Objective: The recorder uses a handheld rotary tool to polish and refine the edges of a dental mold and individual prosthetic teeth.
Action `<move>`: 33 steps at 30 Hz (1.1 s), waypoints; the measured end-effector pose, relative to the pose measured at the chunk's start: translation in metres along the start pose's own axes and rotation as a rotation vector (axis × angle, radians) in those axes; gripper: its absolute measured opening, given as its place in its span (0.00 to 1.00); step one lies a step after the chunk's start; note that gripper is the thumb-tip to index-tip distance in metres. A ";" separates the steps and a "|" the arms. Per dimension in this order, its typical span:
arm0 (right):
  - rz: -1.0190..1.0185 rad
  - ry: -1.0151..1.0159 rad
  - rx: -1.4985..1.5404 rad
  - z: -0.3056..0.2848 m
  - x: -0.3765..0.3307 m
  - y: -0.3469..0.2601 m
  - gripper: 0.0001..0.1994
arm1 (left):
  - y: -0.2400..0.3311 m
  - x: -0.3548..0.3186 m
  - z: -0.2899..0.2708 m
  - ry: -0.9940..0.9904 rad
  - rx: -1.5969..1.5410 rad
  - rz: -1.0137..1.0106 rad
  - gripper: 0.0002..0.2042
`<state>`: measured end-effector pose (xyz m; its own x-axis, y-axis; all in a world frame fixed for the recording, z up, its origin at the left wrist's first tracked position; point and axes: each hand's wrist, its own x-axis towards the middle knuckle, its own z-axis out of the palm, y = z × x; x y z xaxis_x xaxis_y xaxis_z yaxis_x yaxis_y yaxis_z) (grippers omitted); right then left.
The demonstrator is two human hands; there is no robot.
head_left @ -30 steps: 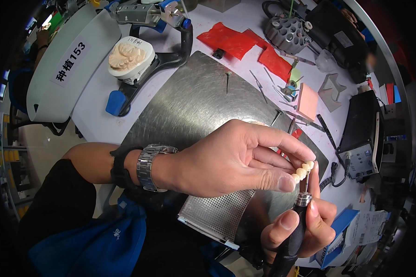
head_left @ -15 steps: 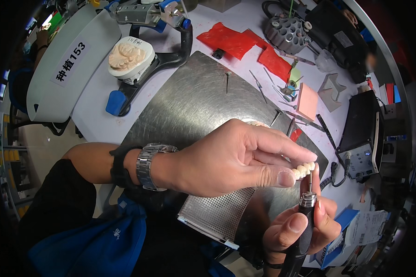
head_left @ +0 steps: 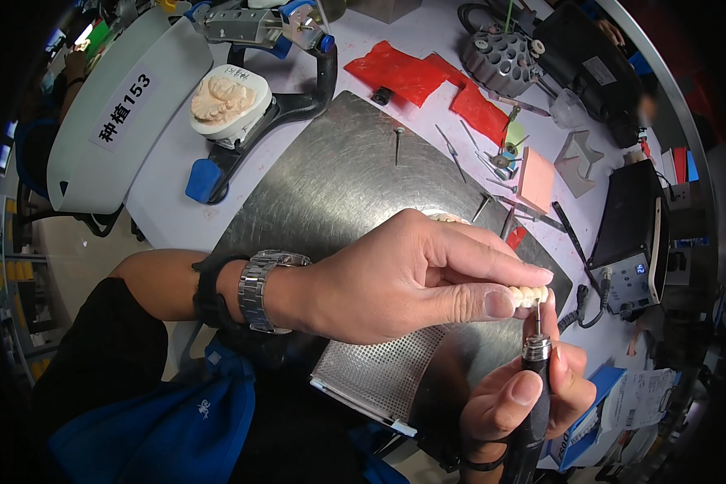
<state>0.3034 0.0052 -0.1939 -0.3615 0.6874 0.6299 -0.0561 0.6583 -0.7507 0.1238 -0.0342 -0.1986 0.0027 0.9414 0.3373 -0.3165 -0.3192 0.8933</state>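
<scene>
**Bur at the dental bridge, trimming under way**

Nearest: right hand comes up from the lower edge, fingers wrapped tight round a black rotary handpiece, thumb pressed along its barrel. The thin bur tip points upward and looks to touch the underside of the work.

Just above: left hand reaches in from the left, steel wristwatch and dark band on the wrist. Thumb and forefinger pinch a small cream-coloured dental bridge by one end; other fingers curled beneath. The piece sits in the air over the near-right part of the metal work plate, not resting on it.

Progress, as a judgement: grinding is mid-course. Tool and piece are engaged, nothing laid down. How much surface is already finished cannot be told; the piece is too small here.

Room: the perforated grille lies right under the hands at the plate's near edge. Centre of the plate is open, with one loose bur lying far back. Right edge is crowded: scattered burs, pink block, control box with cables close beside the right hand.

Far: plaster jaw model on a black articulator, red sheets, round bur holder, white tray at far left.
</scene>
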 end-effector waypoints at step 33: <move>0.196 0.109 0.110 0.005 0.005 -0.007 0.16 | 0.002 0.000 -0.005 0.001 0.127 -0.009 0.17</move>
<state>0.2973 0.0024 -0.1866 -0.2733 0.8318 0.4832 -0.0974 0.4758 -0.8741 0.1182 -0.0340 -0.1978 0.0037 0.9444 0.3286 -0.1936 -0.3218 0.9268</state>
